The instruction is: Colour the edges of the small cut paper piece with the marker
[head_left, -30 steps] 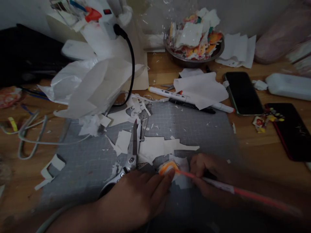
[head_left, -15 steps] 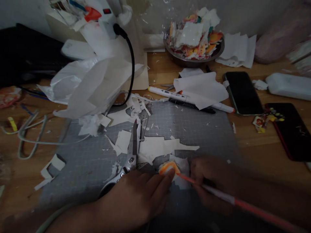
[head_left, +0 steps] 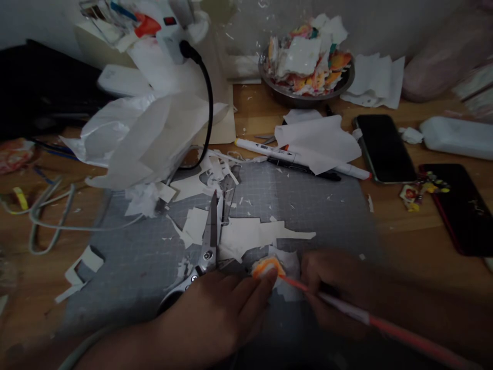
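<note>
Orange rings a white middle on the small piece point(head_left: 262, 266), which lies on the grey gridded mat point(head_left: 308, 200) under the left hand's point(head_left: 219, 306) extended, loosely spread fingertips. The right hand point(head_left: 335, 277), fingers closed, grips a slim red tool point(head_left: 416, 336), its tip at the piece's edge. Paper scraps point(head_left: 246, 232) litter the mat; wooden bench point(head_left: 246, 115) and grey wall point(head_left: 385, 25) lie beyond.

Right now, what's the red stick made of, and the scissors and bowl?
Red stick: perhaps smooth plastic, reddish with a pale stretch, but too blurred to be sure. Scissors: metal blades, probably steel, smooth and grey with a shiny pivot. Bowl: likely metal, greyish with a faint sheen.
</note>
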`<state>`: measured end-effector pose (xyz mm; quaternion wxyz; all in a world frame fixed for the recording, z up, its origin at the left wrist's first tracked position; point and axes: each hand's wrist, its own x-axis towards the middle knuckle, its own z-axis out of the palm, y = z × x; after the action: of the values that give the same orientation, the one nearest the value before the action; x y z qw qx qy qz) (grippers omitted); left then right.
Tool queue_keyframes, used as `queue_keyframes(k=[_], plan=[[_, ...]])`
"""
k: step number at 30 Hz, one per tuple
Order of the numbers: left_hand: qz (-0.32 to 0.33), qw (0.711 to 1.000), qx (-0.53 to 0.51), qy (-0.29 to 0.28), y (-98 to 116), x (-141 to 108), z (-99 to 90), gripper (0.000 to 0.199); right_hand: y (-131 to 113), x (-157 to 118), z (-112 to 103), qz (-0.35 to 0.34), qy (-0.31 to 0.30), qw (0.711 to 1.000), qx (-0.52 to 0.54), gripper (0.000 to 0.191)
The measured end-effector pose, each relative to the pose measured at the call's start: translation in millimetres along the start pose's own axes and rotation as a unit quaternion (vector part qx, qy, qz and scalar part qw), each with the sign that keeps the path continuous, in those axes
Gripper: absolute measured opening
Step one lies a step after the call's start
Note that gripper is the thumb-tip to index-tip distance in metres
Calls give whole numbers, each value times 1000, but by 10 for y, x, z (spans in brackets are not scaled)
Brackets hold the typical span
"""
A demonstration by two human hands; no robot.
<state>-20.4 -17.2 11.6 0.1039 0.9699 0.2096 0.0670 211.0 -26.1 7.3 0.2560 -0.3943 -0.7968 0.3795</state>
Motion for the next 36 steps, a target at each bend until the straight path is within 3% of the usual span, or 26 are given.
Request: queue_keyframes(k=[5,9,12,15,30,36], plan=[[-19,998,-6,53,-15,15,-22,31,39,-92,70,-11,59,998,12,17],[-83,990,32,110,-26,55,-51,28,53,-112,48,-28,22,999,6,16],[-102,988,41,107,-20,75,-66,27,45,-81,20,-29,-8,1000,-8,14],[-104,989,27,99,-15,72,-74,26,38,-55,9,-15,3,1000,-24,14],[-30,996,-1,87,-62,57,-86,23,59,0,-9,49,-9,999,10,10],[-21,998,26,53,-54,61,-69,31,36,-18,22,33,39,998,29,13]])
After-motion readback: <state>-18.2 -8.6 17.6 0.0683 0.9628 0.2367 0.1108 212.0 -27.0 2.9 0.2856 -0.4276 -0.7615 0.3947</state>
